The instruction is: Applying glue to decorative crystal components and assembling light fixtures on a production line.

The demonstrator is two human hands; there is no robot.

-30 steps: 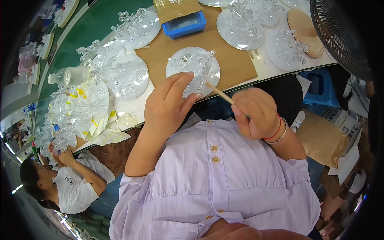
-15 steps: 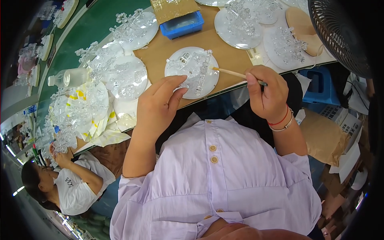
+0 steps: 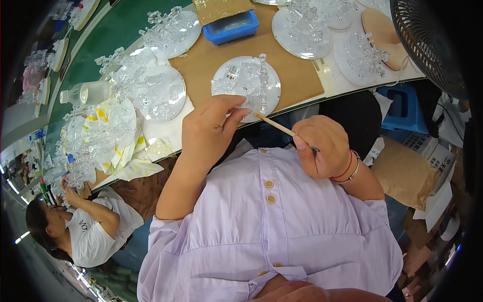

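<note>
- Left hand (image 3: 210, 120): part-open at plate (image 3: 273, 89) edge, centre frame, probably steadying it; grip unclear.
- Right hand (image 3: 322, 146): closed around brush (image 3: 275, 124), angled likely for tip control.

Pale lilac shirt (image 3: 226, 216), centre placket (image 3: 268, 224) with round tan buttons (image 3: 271, 199). Gathered seam (image 3: 216, 245) crosses either side of placket. Short sleeves: left sleeve (image 3: 162, 234) left of placket, right sleeve (image 3: 375, 216) right of it. Right hand (image 3: 322, 146), right of placket: red cord (image 3: 347, 172), pale bangle (image 3: 355, 171) at wrist. Dark cloth (image 3: 354, 113) beyond placket's top end, probably trousers.
</note>
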